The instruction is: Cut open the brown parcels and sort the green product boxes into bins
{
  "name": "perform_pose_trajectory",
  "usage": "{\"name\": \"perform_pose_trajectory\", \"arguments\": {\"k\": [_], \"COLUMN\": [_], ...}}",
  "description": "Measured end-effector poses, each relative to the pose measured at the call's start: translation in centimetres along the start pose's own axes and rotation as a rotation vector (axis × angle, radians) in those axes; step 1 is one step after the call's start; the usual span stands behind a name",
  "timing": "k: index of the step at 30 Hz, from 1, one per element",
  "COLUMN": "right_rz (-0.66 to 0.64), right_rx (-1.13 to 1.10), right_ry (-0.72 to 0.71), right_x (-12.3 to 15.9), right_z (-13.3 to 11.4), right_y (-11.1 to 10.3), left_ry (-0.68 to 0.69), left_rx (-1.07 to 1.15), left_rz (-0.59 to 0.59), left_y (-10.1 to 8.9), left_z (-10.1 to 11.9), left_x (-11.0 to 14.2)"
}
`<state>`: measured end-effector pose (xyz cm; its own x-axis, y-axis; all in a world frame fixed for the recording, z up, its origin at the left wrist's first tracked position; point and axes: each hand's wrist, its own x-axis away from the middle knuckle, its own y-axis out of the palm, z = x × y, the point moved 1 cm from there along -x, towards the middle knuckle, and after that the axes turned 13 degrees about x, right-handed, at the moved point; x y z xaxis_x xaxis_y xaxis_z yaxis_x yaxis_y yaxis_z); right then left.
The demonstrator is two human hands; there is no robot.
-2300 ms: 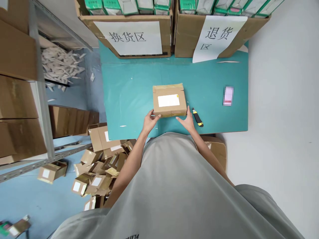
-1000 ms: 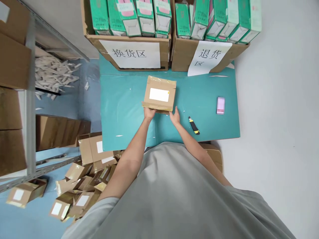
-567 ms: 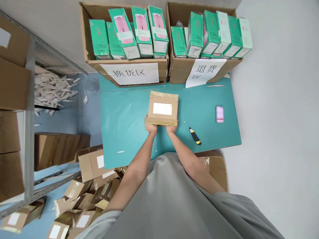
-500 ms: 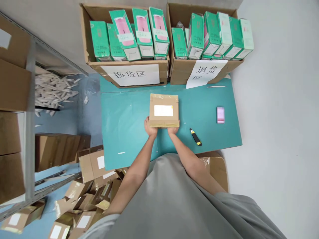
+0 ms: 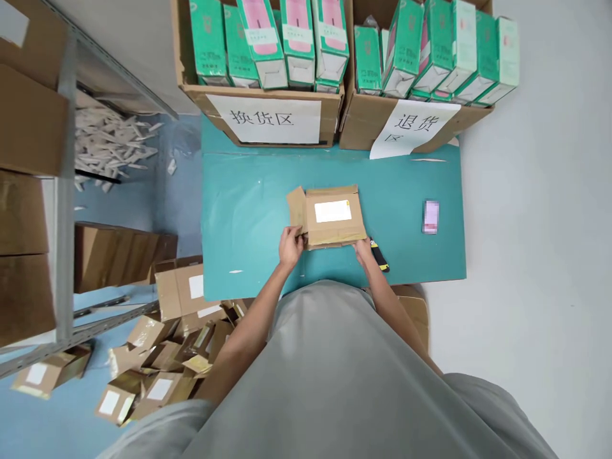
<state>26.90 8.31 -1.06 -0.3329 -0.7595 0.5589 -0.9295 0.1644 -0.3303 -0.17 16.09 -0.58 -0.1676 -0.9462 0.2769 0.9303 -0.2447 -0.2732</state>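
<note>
A cardboard box (image 5: 333, 231) with a white label lies in front of me over the green table, a flap (image 5: 296, 207) spread out on its left side. It looks flatter than a full box. My left hand (image 5: 291, 247) pinches its lower left corner, by the base of that flap. At the lower right corner my right hand (image 5: 363, 250) grips the edge, the fingers partly under the cardboard. Just right of that hand lies a black and yellow utility knife (image 5: 380, 256), its upper end close to the box and partly covered.
Two large cartons (image 5: 268, 121) (image 5: 351, 127) with paper signs and green-and-white product boxes (image 5: 209, 41) stand along the table's (image 5: 239, 210) back edge. A phone (image 5: 431, 217) lies at right. Opened cardboard boxes (image 5: 162, 389) pile on the floor at left, near a metal shelf (image 5: 64, 255).
The box has flattened and its left flap has swung outward. My hands have moved further apart, the right one towards the knife. The camera view has shifted.
</note>
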Motion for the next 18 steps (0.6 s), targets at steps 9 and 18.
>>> {"name": "perform_pose_trajectory", "arguments": {"k": [9,18], "right_rz": [0.031,-0.041], "right_rx": [-0.282,-0.570], "right_ry": [0.166,0.292], "right_x": [4.1,7.6], "right_z": [4.0,4.7], "right_y": [-1.7,-3.4], "left_ry": [-0.313,-0.689], "left_rx": [0.203,0.770], "left_rz": [0.028,-0.057], "left_y": [1.2,-0.7], "left_z": [-2.1,-0.9], "left_x": [2.7,4.6]}}
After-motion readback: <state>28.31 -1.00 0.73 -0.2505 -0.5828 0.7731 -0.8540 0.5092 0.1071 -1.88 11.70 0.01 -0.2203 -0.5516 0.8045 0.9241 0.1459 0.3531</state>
